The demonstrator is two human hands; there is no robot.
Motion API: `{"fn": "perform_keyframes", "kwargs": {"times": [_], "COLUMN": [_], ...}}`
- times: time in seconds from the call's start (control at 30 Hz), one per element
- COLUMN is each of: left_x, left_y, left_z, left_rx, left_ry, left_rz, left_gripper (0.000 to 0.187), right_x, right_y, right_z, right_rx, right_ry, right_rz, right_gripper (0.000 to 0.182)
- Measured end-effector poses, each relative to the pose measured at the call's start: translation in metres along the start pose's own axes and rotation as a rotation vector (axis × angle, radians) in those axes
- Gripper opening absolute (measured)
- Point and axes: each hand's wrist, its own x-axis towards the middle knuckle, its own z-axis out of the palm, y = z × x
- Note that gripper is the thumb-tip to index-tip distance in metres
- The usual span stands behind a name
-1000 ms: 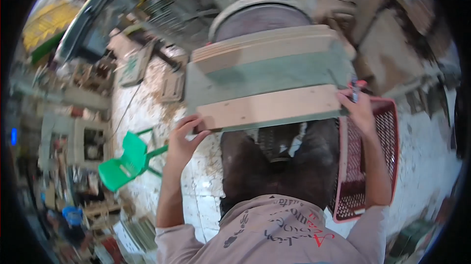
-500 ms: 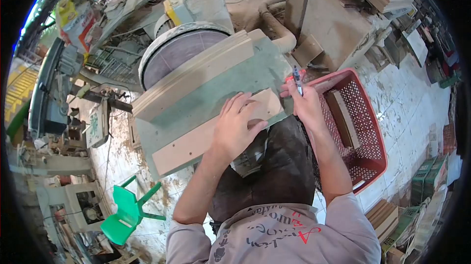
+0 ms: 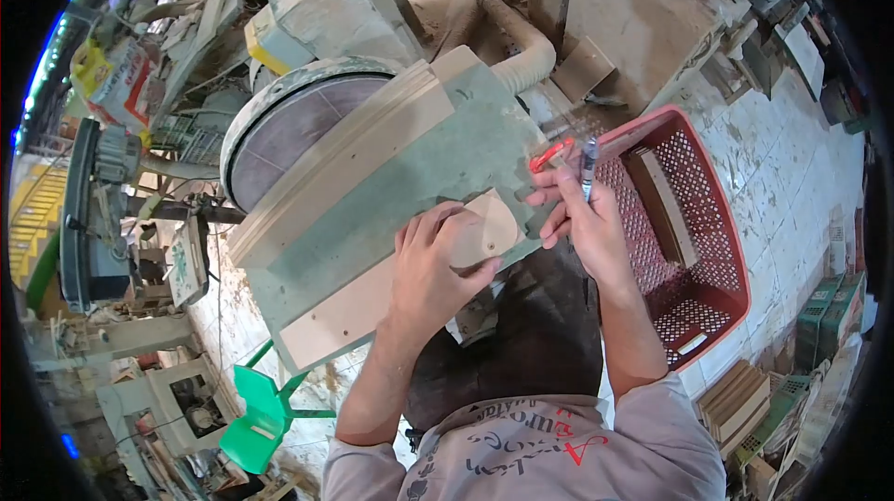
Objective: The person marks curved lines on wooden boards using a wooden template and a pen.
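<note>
A long pale wooden board (image 3: 346, 321) with a rounded end and small dark holes lies along the near edge of the green machine table (image 3: 372, 192). My left hand (image 3: 435, 268) rests on this board near its rounded end, fingers bent over it and thumb apart. Beyond the board's end, my right hand (image 3: 587, 220) holds a dark-capped pen (image 3: 589, 169) upright. A red object (image 3: 550, 155), perhaps a second pen or its cap, sticks out by its fingers. Several stacked boards (image 3: 345, 161) lie on the table beside the round grey disc (image 3: 296, 140).
A red perforated basket (image 3: 717, 222) with wooden pieces (image 3: 663, 208) inside stands at the right. At lower left is a green plastic chair (image 3: 258, 419). A ribbed hose (image 3: 527, 59) runs behind the table. Stacked boards (image 3: 736, 403) lie at lower right.
The view has shifted, so the table appears lower and further left. My right hand has turned a little, its fingers spread further and the red object raised. My left hand stays on the board.
</note>
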Motion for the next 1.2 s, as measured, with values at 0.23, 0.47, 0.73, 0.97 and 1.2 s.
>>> {"fn": "perform_keyframes", "kwargs": {"times": [0.23, 0.47, 0.73, 0.97, 1.2], "left_x": [-0.001, 0.001, 0.003, 0.0, -0.001], "left_y": [-0.003, -0.002, -0.001, -0.004, -0.005], "left_z": [0.006, 0.003, -0.002, -0.004, -0.003], "left_rx": [-0.001, 0.035, 0.084, 0.073, 0.067], "left_ry": [0.012, -0.03, -0.104, -0.193, -0.193], "left_rz": [-0.029, -0.039, -0.033, -0.062, -0.066], "left_gripper": [0.057, 0.053, 0.064, 0.065, 0.062], "right_x": [0.004, 0.01, 0.026, 0.037, 0.045], "right_y": [0.005, -0.007, -0.013, -0.018, -0.023], "right_z": [-0.037, -0.01, 0.015, 0.024, 0.024], "right_rx": [0.188, 0.232, -0.026, -0.226, -0.448], "right_ry": [-0.045, -0.064, -0.103, -0.154, -0.219], "right_rz": [-0.035, -0.13, -0.171, -0.228, -0.303], "right_gripper": [0.062, 0.022, 0.015, 0.017, 0.018]}}
